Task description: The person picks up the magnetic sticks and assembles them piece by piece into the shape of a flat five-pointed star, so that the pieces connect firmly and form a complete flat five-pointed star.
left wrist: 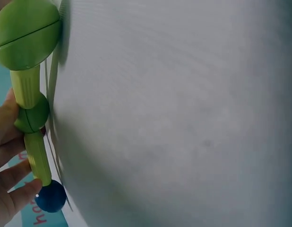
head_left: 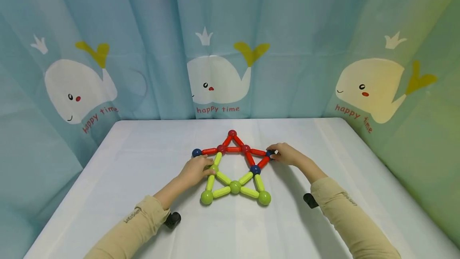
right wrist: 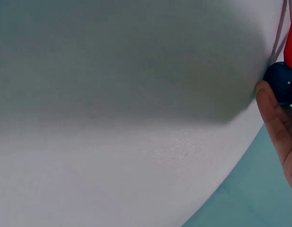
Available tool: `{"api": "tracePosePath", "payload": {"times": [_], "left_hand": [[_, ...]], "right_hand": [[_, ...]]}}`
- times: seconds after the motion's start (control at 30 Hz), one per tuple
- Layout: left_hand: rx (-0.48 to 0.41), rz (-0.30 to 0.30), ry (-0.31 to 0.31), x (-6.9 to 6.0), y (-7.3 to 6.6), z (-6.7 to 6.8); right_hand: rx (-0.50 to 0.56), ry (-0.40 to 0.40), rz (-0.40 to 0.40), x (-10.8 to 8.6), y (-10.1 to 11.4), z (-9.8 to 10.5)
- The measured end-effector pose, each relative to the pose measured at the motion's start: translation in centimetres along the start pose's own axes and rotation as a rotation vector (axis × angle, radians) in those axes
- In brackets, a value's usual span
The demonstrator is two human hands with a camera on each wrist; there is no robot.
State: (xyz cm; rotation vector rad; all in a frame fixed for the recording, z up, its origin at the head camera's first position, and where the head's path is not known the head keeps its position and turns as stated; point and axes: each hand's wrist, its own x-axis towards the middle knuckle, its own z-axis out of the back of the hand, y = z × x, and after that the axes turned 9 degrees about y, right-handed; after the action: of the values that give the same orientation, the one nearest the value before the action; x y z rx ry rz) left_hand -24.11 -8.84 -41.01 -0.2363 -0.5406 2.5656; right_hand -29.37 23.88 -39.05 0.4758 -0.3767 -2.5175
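A flat star of magnetic rods and balls lies on the white table. Red rods point(head_left: 233, 149) and red balls form its far point, while lime rods point(head_left: 221, 192) and green balls make up the near part. My left hand point(head_left: 194, 171) is at the left side, thumb and fingers around a green ball point(left wrist: 32, 113); a blue ball point(head_left: 196, 153) at the left tip lies just beyond the fingers. At the right tip my right hand point(head_left: 286, 154) pinches another blue ball point(right wrist: 280, 83), which is partly hidden by the fingers. A further blue ball point(head_left: 255, 170) joins red and lime rods.
The white table point(head_left: 143, 143) reaches back to a blue-green curtain point(head_left: 154, 71) printed with whales. Black wrist devices point(head_left: 173, 220) show beside both sleeves. Near the front of the star sit two larger-looking green balls point(head_left: 264, 198).
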Motion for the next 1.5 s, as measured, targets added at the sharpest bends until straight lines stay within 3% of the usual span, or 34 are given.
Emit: {"api": "tracePosePath", "payload": {"times": [0.33,0.6,0.87,1.17,1.5], "left_hand": [[0.011,0.013,0.005,-0.4,-0.2,-0.6],[0.043,-0.012,-0.034,-0.1,0.0,0.1],[0.013,0.002,-0.022,0.5,0.0,0.3],[0.036,0.003,-0.008,0.7,0.1,0.6],[-0.015,0.016,0.020,1.1,0.0,0.2]], "right_hand": [[-0.009,-0.008,0.000,-0.3,-0.4,-0.7],[-0.011,-0.027,0.027,0.0,-0.3,0.0],[-0.014,-0.018,0.017,0.2,-0.5,0.4],[-0.009,-0.012,-0.024,0.6,-0.2,0.5],[0.029,0.049,-0.026,1.0,-0.6,0.6]]}}
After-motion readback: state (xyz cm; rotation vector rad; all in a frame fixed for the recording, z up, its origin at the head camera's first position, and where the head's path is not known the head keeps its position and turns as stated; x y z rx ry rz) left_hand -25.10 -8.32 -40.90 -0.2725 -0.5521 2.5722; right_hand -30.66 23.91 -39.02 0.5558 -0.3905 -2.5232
